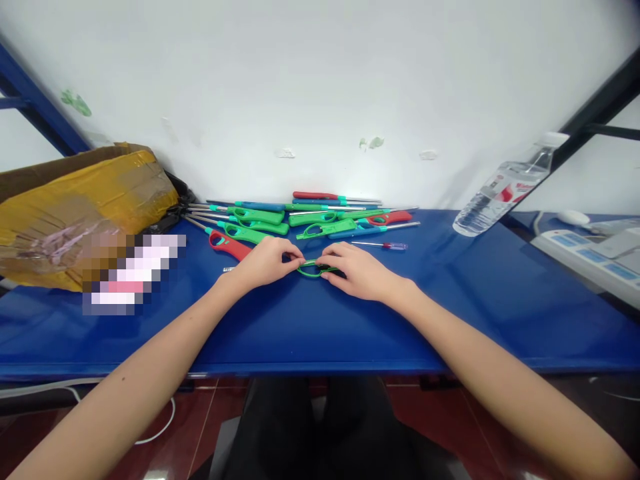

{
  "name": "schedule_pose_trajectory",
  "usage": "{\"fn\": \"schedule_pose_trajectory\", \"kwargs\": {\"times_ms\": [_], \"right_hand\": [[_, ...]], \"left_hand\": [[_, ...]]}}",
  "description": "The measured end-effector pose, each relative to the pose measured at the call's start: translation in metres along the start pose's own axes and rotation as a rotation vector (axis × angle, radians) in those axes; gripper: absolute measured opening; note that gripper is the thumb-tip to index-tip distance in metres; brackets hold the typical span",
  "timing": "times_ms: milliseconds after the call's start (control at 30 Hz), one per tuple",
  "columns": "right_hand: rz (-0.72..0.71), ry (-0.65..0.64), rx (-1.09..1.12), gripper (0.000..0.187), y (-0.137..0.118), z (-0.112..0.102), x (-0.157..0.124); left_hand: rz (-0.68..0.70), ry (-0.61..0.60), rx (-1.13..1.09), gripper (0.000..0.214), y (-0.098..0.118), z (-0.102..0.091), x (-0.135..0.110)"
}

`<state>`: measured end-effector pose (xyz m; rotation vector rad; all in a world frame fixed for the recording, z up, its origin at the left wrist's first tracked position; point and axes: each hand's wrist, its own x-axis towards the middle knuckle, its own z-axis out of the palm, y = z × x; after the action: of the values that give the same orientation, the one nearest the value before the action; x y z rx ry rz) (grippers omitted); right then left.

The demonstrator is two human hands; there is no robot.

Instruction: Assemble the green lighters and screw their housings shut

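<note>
Between my two hands is a green lighter casing (311, 271) with an oval loop, just above the blue table. My left hand (267, 260) pinches its left end with thumb and forefinger. The fingers of my right hand (357, 270) close on its right end and cover much of it. A small dark part shows by the right fingertips, too small to name. Just behind lie several long-necked lighters, among them a green lighter (320, 230) and a red lighter (229, 245). Right of these lies a small screwdriver (395, 247) with a purple handle.
A taped cardboard box (85, 213) stands at the left, with a blurred-out pink and white item (140, 270) before it. At the right are a tilted water bottle (505, 187) and a white scale (590, 257). The blue table (310, 333) meets a white wall (320, 80).
</note>
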<state>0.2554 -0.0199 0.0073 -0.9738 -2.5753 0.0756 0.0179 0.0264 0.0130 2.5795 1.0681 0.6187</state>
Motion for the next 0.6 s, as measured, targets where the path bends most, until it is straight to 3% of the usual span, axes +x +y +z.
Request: {"fn": "schedule_pose_trajectory", "kwargs": {"times_ms": [600], "right_hand": [[-0.027,-0.021,-0.027,0.031,-0.0012,0.0015,-0.0001]], "left_hand": [[0.12,-0.082,0.127,0.018,-0.0035,-0.008,-0.0011]]}}
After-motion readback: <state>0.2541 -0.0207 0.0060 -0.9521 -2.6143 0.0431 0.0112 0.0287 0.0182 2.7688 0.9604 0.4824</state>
